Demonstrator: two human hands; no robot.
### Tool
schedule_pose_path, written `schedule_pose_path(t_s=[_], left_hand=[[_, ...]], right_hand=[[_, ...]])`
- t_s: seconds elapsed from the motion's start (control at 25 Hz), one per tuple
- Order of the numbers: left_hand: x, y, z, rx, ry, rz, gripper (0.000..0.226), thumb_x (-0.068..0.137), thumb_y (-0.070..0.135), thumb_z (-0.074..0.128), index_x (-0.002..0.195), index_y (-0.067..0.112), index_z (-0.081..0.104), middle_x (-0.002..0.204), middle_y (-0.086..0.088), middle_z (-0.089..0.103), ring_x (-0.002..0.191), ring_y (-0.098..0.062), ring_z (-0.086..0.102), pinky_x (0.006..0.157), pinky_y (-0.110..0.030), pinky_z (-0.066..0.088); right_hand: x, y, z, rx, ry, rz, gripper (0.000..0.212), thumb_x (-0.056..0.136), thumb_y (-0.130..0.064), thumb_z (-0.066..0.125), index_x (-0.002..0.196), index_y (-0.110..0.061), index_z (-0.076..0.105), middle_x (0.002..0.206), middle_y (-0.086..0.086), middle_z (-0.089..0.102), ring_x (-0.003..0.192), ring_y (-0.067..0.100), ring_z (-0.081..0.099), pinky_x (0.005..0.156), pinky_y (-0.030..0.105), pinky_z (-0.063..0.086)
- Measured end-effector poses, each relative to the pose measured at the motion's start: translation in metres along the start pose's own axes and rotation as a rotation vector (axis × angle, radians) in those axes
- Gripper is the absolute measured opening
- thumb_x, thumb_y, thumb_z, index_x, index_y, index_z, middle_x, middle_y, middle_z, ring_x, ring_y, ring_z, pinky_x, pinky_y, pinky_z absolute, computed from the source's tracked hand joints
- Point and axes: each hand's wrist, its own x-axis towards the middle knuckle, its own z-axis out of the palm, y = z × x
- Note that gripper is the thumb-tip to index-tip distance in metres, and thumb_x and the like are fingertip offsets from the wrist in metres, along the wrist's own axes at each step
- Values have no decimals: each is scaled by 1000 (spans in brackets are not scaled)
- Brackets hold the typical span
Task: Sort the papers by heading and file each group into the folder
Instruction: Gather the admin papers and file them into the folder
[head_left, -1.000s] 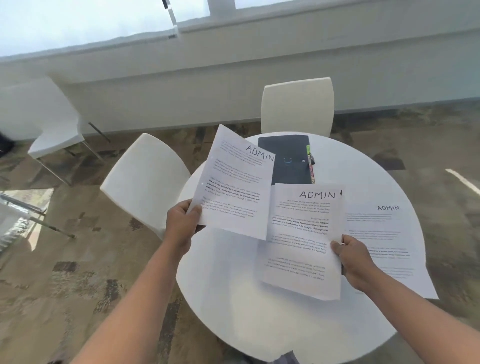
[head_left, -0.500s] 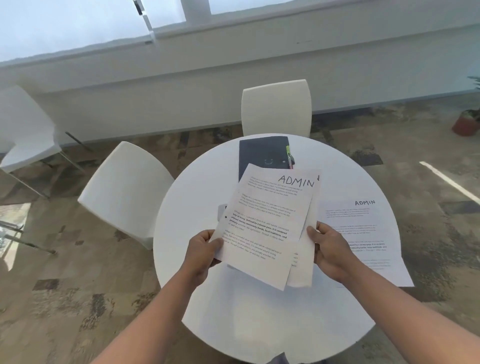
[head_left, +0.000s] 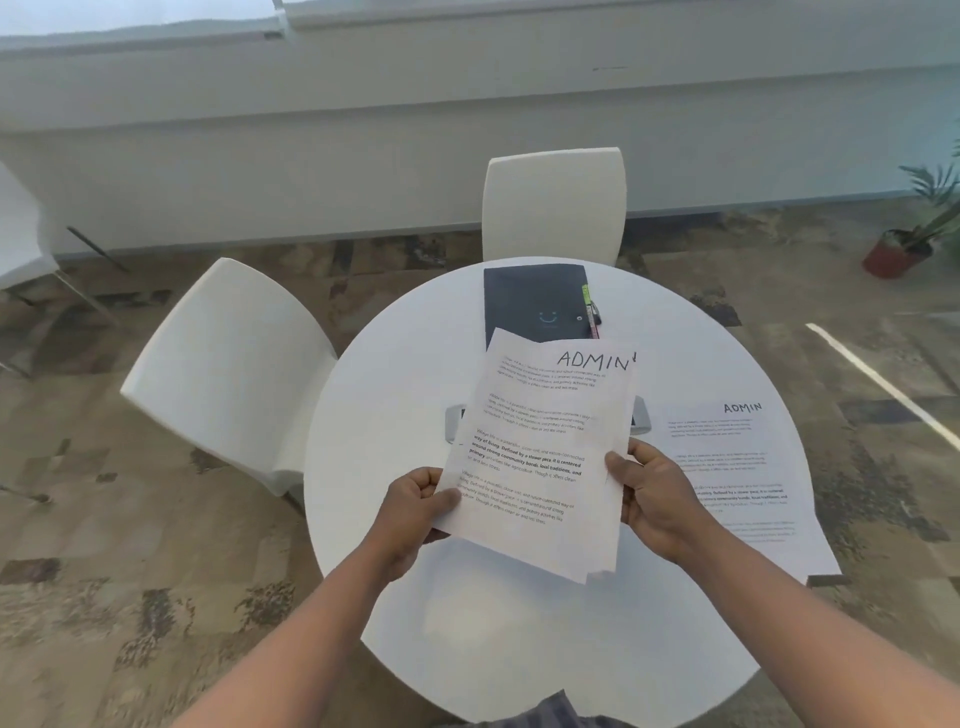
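Note:
Two sheets headed ADMIN (head_left: 540, 447) are stacked together above the round white table (head_left: 519, 649). My left hand (head_left: 415, 506) pinches their lower left edge and my right hand (head_left: 652, 493) grips their right edge. A third ADMIN sheet (head_left: 743, 483) lies flat on the table's right side, its corner overhanging the rim. A dark folder (head_left: 530, 301) with a smiley mark lies at the far side of the table, partly covered by the held sheets.
Pens (head_left: 589, 312) lie beside the folder's right edge. A grey flat object (head_left: 640, 415) shows from behind the held sheets. White chairs stand at the far side (head_left: 553, 202) and the left (head_left: 228, 364). A potted plant (head_left: 904, 244) stands on the floor at right.
My hands came together: the left-hand sheet slid on top of the right-hand sheet, so both now form one nearly aligned stack held by both hands.

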Motion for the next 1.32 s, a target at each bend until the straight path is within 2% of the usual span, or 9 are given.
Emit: schedule_pose_path(t_s=[0.2,0.36,0.56,0.72,0.8,0.88,1.04,1.2,1.32], left_hand=[[19,-1,-18,127,-177,-106,52,75,21,88,121,16,63,120,-5,75,107,-20,71,94,-41,51],[34,2,-5,13,-259,-231,81,58,56,91,127,27,58,127,3,70,119,-20,64,99,-37,50],[35,5,32,-134,-350,-142,82,66,51,92,133,15,63,131,-9,70,109,-25,68,100,-41,54],[26,12,68,-254,-340,-73,54,87,13,75,138,5,59,135,-20,65,115,-33,68,92,-46,59],[21,11,89,-262,-260,-47,45,92,1,68,136,2,60,133,-22,67,113,-36,70,88,-45,61],[14,9,113,-209,-142,-39,41,92,-3,66,133,1,61,129,-22,69,111,-38,70,88,-47,62],[4,0,151,-111,22,-31,33,94,-2,67,126,4,64,119,-18,74,103,-38,73,80,-45,63],[-4,-20,179,-17,119,-91,26,97,5,67,122,7,65,110,-14,78,99,-37,75,78,-48,64],[-3,-41,193,55,195,-109,22,96,0,65,117,6,67,103,-12,79,86,-32,77,64,-40,63]], right_hand=[[-7,0,7,-42,4,3,24,102,-2,55,123,-9,64,115,18,75,91,29,76,83,46,60],[-16,-8,2,13,-81,13,27,99,0,56,126,-3,62,118,21,74,95,32,74,88,45,62],[-19,-20,-18,50,-150,49,25,99,1,55,122,-4,64,118,21,73,93,31,74,85,45,63],[-13,-31,-54,38,-190,65,28,99,1,55,125,-3,64,121,21,72,98,32,73,87,45,62],[-9,-35,-77,-4,-213,71,30,100,0,55,128,-4,63,124,19,72,106,34,71,93,47,60],[-4,-38,-102,-89,-215,73,29,100,-1,57,127,-7,65,121,15,74,110,35,71,99,53,55],[9,-35,-140,-269,-180,102,26,98,-1,59,120,-13,67,110,8,79,105,34,73,95,57,54],[21,-18,-175,-315,-160,185,26,97,-1,62,119,-14,66,106,6,79,97,28,76,82,44,61],[30,-5,-201,-336,-101,265,27,94,-3,66,119,-13,64,90,3,77,74,18,71,71,34,58]])
